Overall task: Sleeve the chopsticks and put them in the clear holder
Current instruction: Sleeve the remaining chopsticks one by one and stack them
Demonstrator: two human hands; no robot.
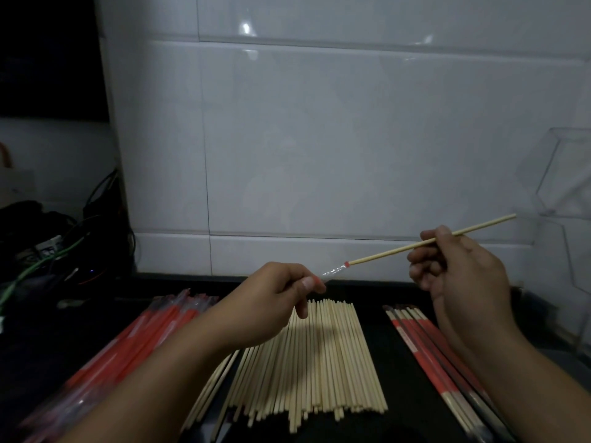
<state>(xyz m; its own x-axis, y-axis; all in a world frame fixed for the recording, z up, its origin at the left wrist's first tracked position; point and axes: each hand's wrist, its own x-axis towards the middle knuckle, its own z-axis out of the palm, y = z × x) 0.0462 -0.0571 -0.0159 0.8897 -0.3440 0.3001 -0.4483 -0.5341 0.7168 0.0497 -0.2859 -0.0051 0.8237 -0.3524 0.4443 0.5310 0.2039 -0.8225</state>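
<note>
Dark and matte, the black worktop runs to a white glossy tiled wall. Nearest the camera, a loose spread of bare pale wooden chopsticks lies in the middle of it. To their left sits a heap of red-and-clear plastic sleeves, and to their right a small row of chopsticks already in red sleeves, lying side by side.

Above the bare spread, the left hand pinches one clear plastic sleeve with a red band between thumb and forefinger, the other fingers curled under. The sleeve's open, red-banded end points up and to the right, and the tip of a single pale wooden chopstick sits just inside that mouth. Most of the stick is still bare.

Further right and slightly higher, the right hand holds that chopstick near its middle, thumb on top and fingers curled beneath; the far end juts past the hand toward a clear plastic holder standing against the wall at the right edge.

Cables and dark clutter sit far left.
</note>
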